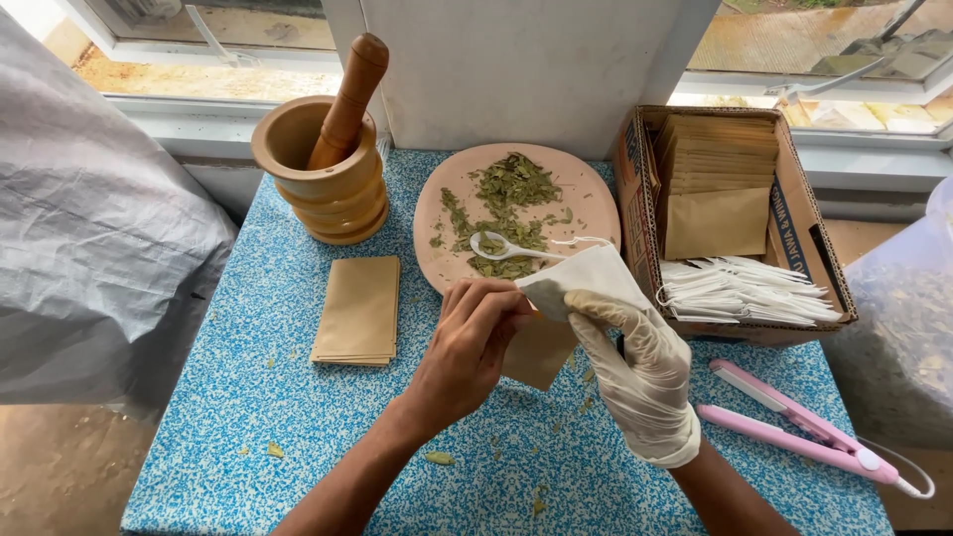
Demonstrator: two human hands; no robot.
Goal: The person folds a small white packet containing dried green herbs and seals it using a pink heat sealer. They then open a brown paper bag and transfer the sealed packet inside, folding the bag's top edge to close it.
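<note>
A: Item held?
B: White filter bag (586, 278), above the blue surface (298, 417); gloved right hand (640, 372) fingers pinch it, bare left hand (472, 347) fingers grip its mouth, seemingly parting it.
A: Nearby?
B: Plate (586, 194) of dried leaves (511, 184) with spoon (506, 246), within reach.

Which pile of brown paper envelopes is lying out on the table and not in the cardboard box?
The flat stack of brown envelopes left of the plate, below the wooden mortar. The other brown envelopes stand inside the cardboard box.
</note>
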